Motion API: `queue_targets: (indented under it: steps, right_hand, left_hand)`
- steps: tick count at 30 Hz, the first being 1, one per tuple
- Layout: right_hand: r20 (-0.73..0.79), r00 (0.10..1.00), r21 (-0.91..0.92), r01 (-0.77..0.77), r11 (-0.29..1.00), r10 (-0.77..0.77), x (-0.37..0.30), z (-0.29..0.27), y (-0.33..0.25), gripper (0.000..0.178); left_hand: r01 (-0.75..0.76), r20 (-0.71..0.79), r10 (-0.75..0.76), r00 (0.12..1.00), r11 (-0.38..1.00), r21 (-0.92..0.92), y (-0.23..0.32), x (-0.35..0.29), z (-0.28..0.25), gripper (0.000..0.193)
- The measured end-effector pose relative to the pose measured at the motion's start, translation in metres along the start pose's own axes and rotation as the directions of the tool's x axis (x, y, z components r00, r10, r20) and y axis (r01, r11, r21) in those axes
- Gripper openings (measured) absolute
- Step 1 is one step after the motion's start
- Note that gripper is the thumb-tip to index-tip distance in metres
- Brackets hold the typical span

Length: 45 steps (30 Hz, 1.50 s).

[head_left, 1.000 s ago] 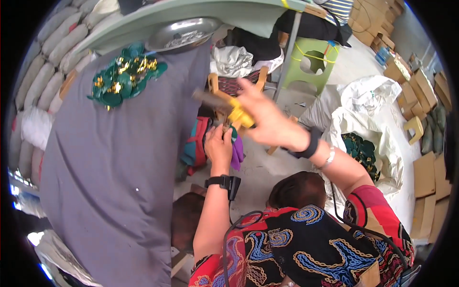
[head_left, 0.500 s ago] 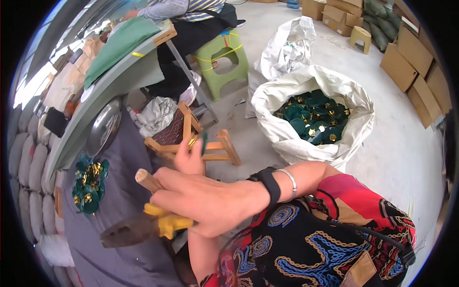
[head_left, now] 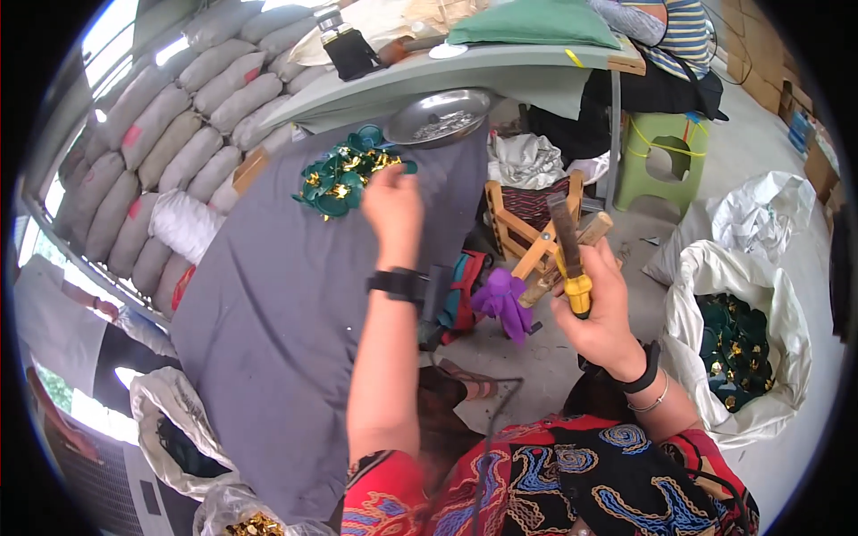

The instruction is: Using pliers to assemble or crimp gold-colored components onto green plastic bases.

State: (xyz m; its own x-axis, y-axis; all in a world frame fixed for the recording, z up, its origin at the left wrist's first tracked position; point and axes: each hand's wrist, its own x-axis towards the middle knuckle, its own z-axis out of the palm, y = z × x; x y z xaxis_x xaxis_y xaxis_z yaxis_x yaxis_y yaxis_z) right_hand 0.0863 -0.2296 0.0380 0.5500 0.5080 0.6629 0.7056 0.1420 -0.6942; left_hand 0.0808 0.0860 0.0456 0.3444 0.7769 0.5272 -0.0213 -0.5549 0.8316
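Grey cloth (head_left: pixel 268 339), a loose heap of green discs (head_left: pixel 332 189) on it, the left hand (head_left: pixel 393 213) at the heap's right edge.
The heap could slide or scatter if that hand drags at overlapping discs; its fingers are curled nearly closed, though I can't tell whether they grip one. The right hand (head_left: pixel 597 308) wraps around yellow-handled pliers (head_left: pixel 569 253), which could slip, since a wooden stick (head_left: pixel 597 228) seems to share that grip. In the earlier frame the hands overlap; now they're well apart.
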Motion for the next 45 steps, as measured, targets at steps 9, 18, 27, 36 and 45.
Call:
queue_targets:
  steps: [9,18,27,36,45]
  right_hand:
    - [0.103,0.995,-0.028,-0.007,1.000,0.010,0.000,0.015,0.025,0.048]
    - [0.097,0.991,-0.059,-0.088,0.994,0.093,0.004,0.021,0.035,0.049]
    - [0.089,0.993,-0.038,-0.080,0.996,0.083,0.001,0.022,0.038,0.048]
    - [-0.033,0.999,-0.113,-0.024,0.993,0.020,0.006,0.016,0.049,0.037]
    - [0.047,0.999,-0.208,-0.016,0.978,0.027,0.031,0.023,0.079,0.042]
  left_hand:
    - [-0.033,0.021,0.027,0.999,0.571,0.821,-0.047,0.092,-0.068,0.035]
    - [-0.131,0.191,-0.120,0.974,0.387,0.913,-0.051,0.098,-0.077,0.023]
    - [-0.398,0.488,-0.247,0.837,0.337,0.853,-0.032,0.049,-0.092,0.033]
    - [-0.152,0.220,0.062,0.973,0.894,0.422,0.010,-0.006,-0.048,0.037]
    - [-0.048,0.306,-0.023,0.952,0.973,0.224,-0.096,-0.164,0.048,0.057]
